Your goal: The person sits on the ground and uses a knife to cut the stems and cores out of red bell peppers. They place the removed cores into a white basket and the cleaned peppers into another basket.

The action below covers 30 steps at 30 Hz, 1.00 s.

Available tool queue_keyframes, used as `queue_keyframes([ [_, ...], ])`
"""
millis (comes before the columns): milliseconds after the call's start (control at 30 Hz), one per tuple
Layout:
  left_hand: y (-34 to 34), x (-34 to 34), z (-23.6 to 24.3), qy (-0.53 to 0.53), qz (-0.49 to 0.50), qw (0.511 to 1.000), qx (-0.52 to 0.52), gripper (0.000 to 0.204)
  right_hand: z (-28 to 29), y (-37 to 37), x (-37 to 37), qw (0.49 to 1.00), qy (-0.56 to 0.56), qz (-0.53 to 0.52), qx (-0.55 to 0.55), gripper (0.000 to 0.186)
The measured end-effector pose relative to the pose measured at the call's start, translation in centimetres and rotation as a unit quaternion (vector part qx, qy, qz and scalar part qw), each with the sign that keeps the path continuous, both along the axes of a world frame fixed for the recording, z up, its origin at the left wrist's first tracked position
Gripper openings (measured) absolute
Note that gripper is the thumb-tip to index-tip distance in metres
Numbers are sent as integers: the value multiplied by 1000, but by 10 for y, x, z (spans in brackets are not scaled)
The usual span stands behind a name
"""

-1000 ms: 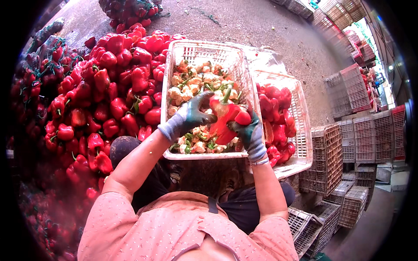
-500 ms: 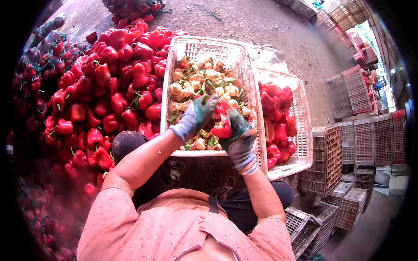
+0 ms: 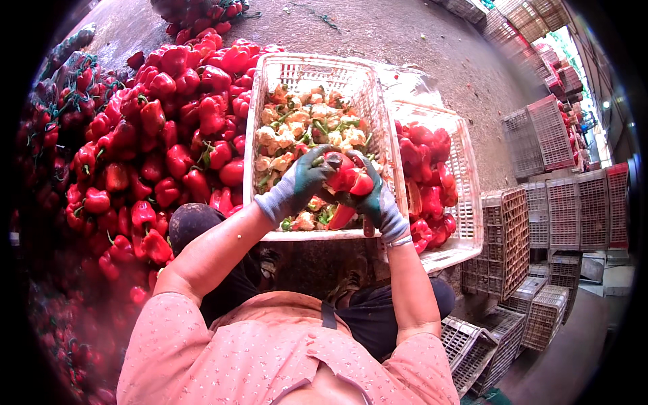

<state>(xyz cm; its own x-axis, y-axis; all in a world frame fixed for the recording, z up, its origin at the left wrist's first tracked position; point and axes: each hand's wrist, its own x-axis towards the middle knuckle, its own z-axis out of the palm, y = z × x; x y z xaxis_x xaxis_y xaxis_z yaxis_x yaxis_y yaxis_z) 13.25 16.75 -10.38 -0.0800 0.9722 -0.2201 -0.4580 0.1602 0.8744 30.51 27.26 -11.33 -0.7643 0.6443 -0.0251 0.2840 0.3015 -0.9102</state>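
Red pepper (image 3: 347, 177) now higher, clasped.

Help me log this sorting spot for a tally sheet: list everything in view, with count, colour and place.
Red pepper: one, red, held in both hands over the near crate.
Near crate: one, white, centre, filled with pale cores and green stems.
Second crate: one, white, right of the first, holding red pepper pieces.
Pepper heap: too many to count, red, on the ground at left.
Empty crates: many, pale, stacked at right.
Ground: grey, beyond the crates.
Left hand: green-grey glove, grip on the pepper.
Right hand: same glove, grip on the pepper.
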Motion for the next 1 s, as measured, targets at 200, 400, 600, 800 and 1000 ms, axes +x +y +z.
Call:
queue_keyframes([
  [200,12,-14,2,12,-31,997,-64,44,9,-9,-5,999,-47,-12,-21,76],
  [400,16,-13,-24,561,35,827,0,33,-10,-12,0,980,-169,-14,105,58],
  [600,25,-29,-11,588,56,797,-130,48,6,-16,11,926,-303,-64,215,49],
  [800,25,-66,-16,565,96,819,-22,77,57,67,88,872,-281,-255,310,57],
  [1000,-25,-115,48,484,185,851,85,60,-5,123,142,884,-266,-250,293,56],
])
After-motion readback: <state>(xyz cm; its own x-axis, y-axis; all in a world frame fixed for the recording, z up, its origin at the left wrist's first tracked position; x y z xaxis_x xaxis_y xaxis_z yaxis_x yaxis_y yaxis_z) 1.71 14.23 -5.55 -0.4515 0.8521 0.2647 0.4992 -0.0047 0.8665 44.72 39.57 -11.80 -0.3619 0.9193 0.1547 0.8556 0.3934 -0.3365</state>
